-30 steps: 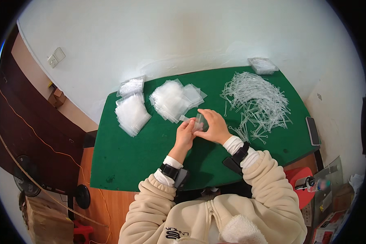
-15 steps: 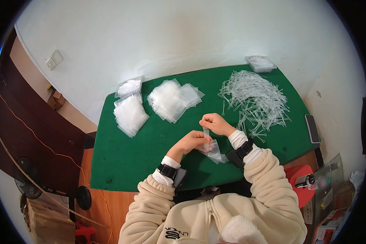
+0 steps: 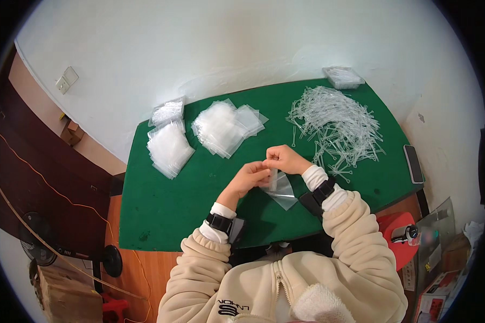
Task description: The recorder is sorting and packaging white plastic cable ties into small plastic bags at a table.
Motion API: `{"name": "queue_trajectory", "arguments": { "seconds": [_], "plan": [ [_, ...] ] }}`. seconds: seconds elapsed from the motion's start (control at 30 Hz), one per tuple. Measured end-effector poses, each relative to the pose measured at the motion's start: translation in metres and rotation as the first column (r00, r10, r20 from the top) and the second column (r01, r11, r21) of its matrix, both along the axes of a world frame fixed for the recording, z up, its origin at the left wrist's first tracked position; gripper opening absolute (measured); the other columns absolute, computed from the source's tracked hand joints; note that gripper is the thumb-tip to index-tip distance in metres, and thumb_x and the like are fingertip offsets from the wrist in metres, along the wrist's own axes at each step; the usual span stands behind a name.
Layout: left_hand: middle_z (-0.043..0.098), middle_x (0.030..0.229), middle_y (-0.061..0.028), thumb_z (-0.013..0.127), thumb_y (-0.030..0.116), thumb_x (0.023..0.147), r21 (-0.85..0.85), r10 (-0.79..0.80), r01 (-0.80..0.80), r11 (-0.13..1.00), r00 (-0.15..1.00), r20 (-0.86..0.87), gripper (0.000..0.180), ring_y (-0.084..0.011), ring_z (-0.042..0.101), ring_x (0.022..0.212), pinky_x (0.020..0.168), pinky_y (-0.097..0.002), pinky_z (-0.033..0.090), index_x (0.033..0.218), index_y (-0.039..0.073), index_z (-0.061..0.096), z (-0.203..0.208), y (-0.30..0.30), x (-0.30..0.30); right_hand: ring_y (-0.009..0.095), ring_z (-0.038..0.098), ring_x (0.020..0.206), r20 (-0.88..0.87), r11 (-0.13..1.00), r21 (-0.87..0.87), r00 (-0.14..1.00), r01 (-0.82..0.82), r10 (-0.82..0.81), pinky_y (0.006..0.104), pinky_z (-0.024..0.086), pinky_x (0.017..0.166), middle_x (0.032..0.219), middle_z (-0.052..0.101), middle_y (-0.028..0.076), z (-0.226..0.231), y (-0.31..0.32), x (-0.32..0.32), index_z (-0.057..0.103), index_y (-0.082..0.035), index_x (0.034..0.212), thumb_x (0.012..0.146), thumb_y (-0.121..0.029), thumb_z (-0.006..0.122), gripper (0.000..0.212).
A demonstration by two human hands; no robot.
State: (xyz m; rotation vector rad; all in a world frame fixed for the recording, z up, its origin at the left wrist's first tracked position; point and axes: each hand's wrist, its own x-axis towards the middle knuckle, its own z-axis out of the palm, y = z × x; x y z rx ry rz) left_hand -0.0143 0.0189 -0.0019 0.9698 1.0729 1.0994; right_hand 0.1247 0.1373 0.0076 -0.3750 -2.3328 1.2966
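Over the middle of the green table, a small clear zip bag (image 3: 283,197) hangs from my two hands. My left hand (image 3: 249,177) is closed on the bag's upper left part. Close against it, my right hand (image 3: 286,160) pinches the upper edge with thumb and forefinger. A narrow pale strip (image 3: 273,180) shows along the bag below the fingers; whether it is a fold or something inside, I cannot tell. Right of my hands lies a big loose heap of clear plastic sticks with ringed ends (image 3: 337,124). Fanned stacks of clear bags (image 3: 218,129) lie to the left.
Another bag stack (image 3: 170,149) lies at the far left, by a clear box of small clear pieces (image 3: 168,111). A second filled clear box (image 3: 343,77) stands at the back right. A phone (image 3: 413,164) rests on the right edge. A red stool (image 3: 396,237) stands below right.
My left hand has moved up and nearer to my right hand. The bag's lower part has spread out flatter, and the view has shifted slightly.
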Motion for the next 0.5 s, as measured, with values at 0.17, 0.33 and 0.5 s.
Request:
{"name": "queue_trajectory", "arguments": {
  "seconds": [0.17, 0.33, 0.5],
  "plan": [
    [0.060, 0.082, -0.0015, 0.061, 0.013, 0.083, 0.076, 0.082, -0.070, 0.995, 0.983, -0.165, 0.020, -0.0077, 0.055, 0.068, 0.064, -0.0216, 0.046, 0.098, 0.000, 0.058, -0.001, 0.002, -0.011, 0.008, 0.039, 0.052, 0.009, 0.995, 0.089, 0.999, 0.045, -0.046, 0.0258, 0.033, 0.047, 0.054, 0.047, 0.002, 0.002, 0.003, 0.005, 0.050, -0.002, 0.066, 0.076, -0.016, 0.064, 0.022],
    [0.061, 0.077, -0.0016, 0.065, 0.009, 0.077, 0.155, -0.059, 0.151, 0.976, 0.874, -0.483, 0.018, -0.0075, 0.055, 0.066, 0.061, -0.0222, 0.045, 0.092, 0.001, 0.059, -0.011, 0.002, -0.018, 0.009, 0.038, 0.051, -0.001, 0.993, 0.109, 0.999, 0.037, -0.038, 0.0264, 0.033, 0.046, 0.054, 0.047, 0.003, 0.003, 0.003, 0.004, 0.050, -0.002, 0.066, 0.076, -0.017, 0.064, 0.022],
    [0.060, 0.069, -0.0012, 0.067, 0.009, 0.075, 0.261, 0.081, 0.090, 0.961, 0.812, -0.578, 0.013, -0.0078, 0.054, 0.063, 0.058, -0.0231, 0.044, 0.082, 0.000, 0.061, -0.003, -0.001, -0.011, 0.011, 0.036, 0.049, -0.014, 0.990, 0.142, 1.000, -0.018, 0.020, 0.0276, 0.031, 0.045, 0.053, 0.045, 0.005, 0.008, -0.001, 0.005, 0.050, -0.001, 0.066, 0.076, -0.018, 0.064, 0.024]
  ]
}}
